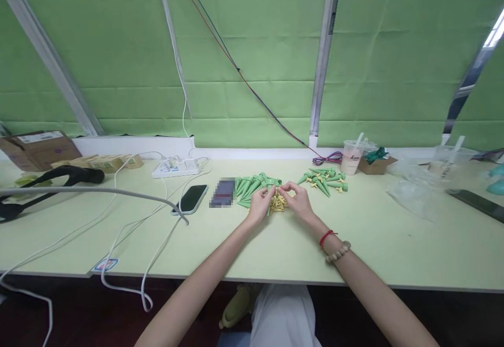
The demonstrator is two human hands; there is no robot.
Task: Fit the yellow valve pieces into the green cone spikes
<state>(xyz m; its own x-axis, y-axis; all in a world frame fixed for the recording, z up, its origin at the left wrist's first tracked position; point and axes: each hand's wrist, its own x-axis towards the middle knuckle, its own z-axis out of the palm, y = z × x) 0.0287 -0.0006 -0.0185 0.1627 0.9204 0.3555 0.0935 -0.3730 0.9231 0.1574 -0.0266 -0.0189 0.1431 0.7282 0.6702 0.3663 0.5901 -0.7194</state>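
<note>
My left hand point(261, 203) is closed in a pinch on a green plastic spike, whose pointed end shows below the fingers. Close beside it, my right hand point(298, 200) pinches what looks like a small yellow plastic piece; the fingertips cover most of it. The two hands nearly meet over a pile of small yellow pieces point(279, 203). Behind and left of my left hand lies a heap of green cone-shaped spikes point(252, 184). Beyond my right hand is a second group of green spikes point(323, 180) with yellow pieces among or on them.
A phone point(191, 199) and a blurred-out dark object point(222, 193) lie to the left, near white cables and a power strip point(176, 167). At right stand a drink cup point(351, 157), a small cardboard box point(376, 165) and a plastic bag point(413, 197). A grey cable point(118, 191) crosses the left side.
</note>
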